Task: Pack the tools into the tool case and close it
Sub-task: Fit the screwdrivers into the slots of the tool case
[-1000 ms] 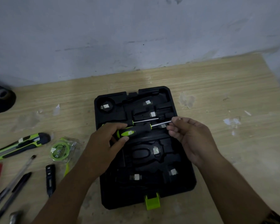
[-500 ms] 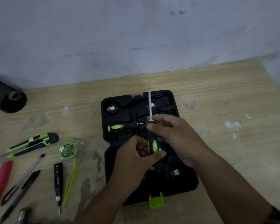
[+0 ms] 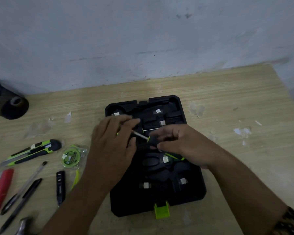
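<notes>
Head camera: both hands meet over the open tool case [image 3: 198, 197], a screwdriver [image 3: 153, 141] between them.

Off to the left on the wooden table [image 3: 227, 102] lie a green-and-black utility knife [image 3: 32, 152], a clear pen [image 3: 26, 184], a black pen [image 3: 20, 204], a green tape roll [image 3: 70, 156] and a small black tool [image 3: 60, 185], all loose beside the case. The left hand [image 3: 112, 143] covers the tip end of the steel shaft; it is blurred, so I cannot tell whether it pinches. The right hand [image 3: 182, 145] curls round the black-and-green handle, holding the screwdriver slanted over the case's middle. A second screwdriver's shaft [image 3: 150, 130] lies in a slot just behind. A green latch [image 3: 161, 212] juts from the near edge.
</notes>
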